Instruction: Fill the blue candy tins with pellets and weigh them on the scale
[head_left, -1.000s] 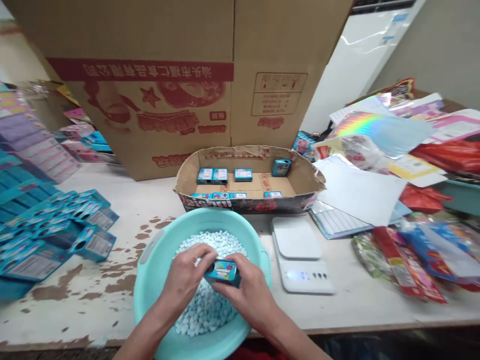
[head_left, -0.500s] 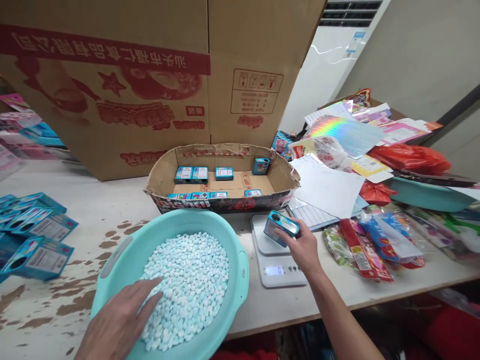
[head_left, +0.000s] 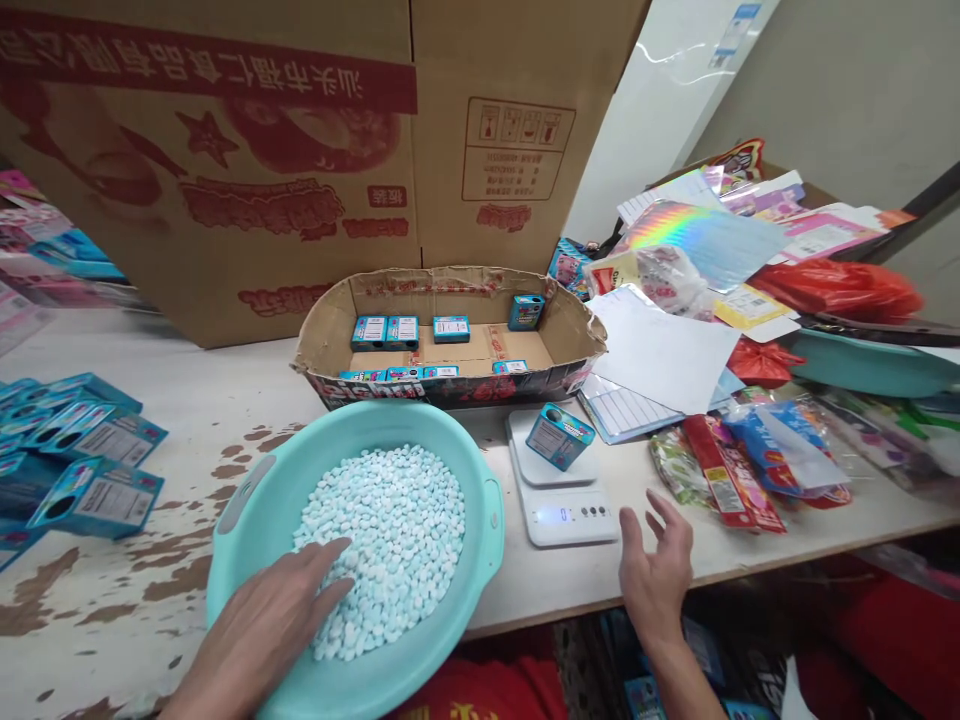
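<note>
My left hand point(head_left: 277, 615) reaches over the near left of a turquoise basin point(head_left: 225, 530), its fingers apart above the candies. Small white and pale blue candies point(head_left: 397, 530) cover the basin's floor. To the right of the basin stands a white kitchen scale point(head_left: 574, 520), its lit display reading 0. A small blue candy box point(head_left: 559, 437) rests tilted on the scale's platform. My right hand point(head_left: 658, 565) is empty with fingers spread, off the scale's lower right corner and apart from the box.
Behind the basin, a low cardboard tray point(head_left: 480, 392) holds several blue boxes. More blue boxes point(head_left: 97, 490) are piled at the left. A large carton point(head_left: 300, 190) stands at the back. Papers point(head_left: 660, 350) and candy packets point(head_left: 731, 475) lie to the right.
My right hand has let go of the blue candy box, leaving it on the scale, and has drawn back toward the table's front edge. My left hand stays over the candies.
</note>
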